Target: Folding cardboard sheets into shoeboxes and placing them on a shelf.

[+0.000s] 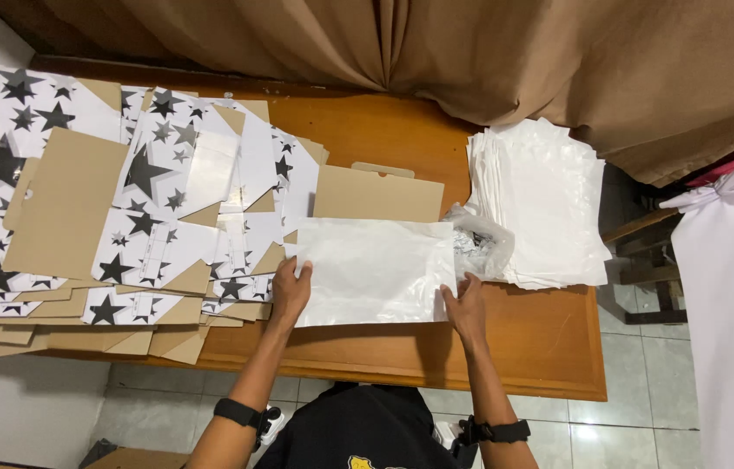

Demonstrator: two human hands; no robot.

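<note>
Head view, looking down on a wooden table (402,352) w/ a tan curtain (436,43) hanging behind it.

A white plastic bag (374,271) lies flat near the table's front edge, about centre. Left hand (290,293) rests on the bag's left edge, fingers spread and flat; thumb seems to sit on the edge, but can't tell if it actually pinches the bag or just presses it down. Right hand (466,306) is at the bag's lower right corner, fingers lightly curled on it; looks like a loose hold on the corner rather than a tight grip. Black band on each wrist.

Just behind the bag, partly under it, a plain brown cardboard sheet (377,193) w/ a tab on its top edge. At the bag's right end, a crumpled clear bag (482,243) w/ something dark inside, too blurred to make out.

Right side of table: a stack of white bags (541,204), edges fanned, touching the crumpled one.

Left side: a wide heap of flat cardboard pieces (124,208), white w/ black and grey stars, mixed w/ brown sides up, overhanging the table's front edge.

Tiled floor (628,417) below.
</note>
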